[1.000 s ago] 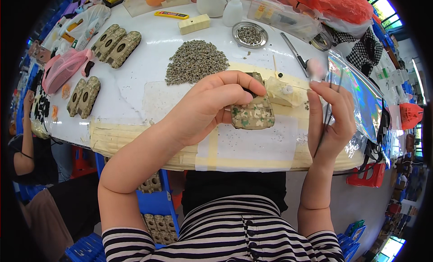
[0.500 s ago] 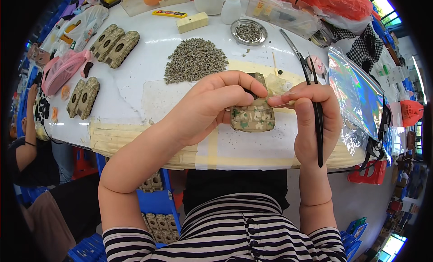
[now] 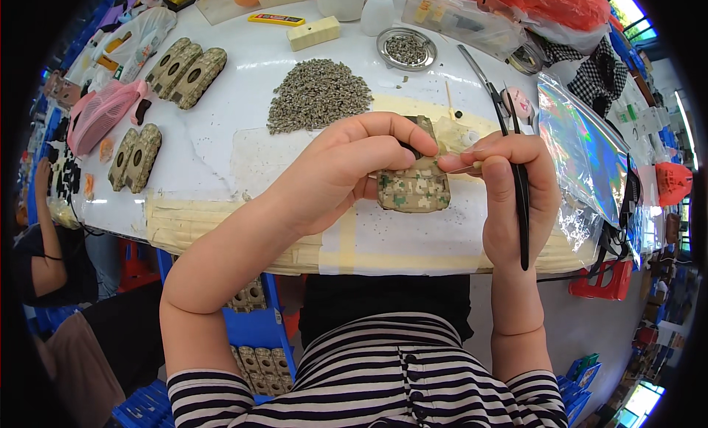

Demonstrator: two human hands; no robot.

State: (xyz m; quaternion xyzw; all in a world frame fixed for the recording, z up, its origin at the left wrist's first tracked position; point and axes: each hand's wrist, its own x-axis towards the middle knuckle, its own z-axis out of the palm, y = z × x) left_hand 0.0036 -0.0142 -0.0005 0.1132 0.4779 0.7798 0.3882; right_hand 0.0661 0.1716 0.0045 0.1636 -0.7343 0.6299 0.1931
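A camouflage-patterned casing (image 3: 414,192) with rounded corners rests low over the table in front of me. My left hand (image 3: 346,162) is closed round its left side, thumb and forefinger bent over a dark part near its middle. Between thumb and fingers of my right hand (image 3: 525,185) sit black tweezers (image 3: 523,229), their tips pointing up and away. The same fingertips pinch something thin and pale (image 3: 476,165) right beside the casing; its kind is too small to tell. My left fingers hide part of the casing.
A heap of small metal parts (image 3: 317,96) lies beyond my left hand, with more in a round metal dish (image 3: 407,50). Camouflage casings (image 3: 136,159) stand at left. Scissors-like steel tool (image 3: 476,70), iridescent bag (image 3: 579,148) at right. Another person's arm (image 3: 50,229) shows far left.
Both hands keep nearly the same place at the casing, with only a slight shift of the fingers. The whole view has moved up a little.
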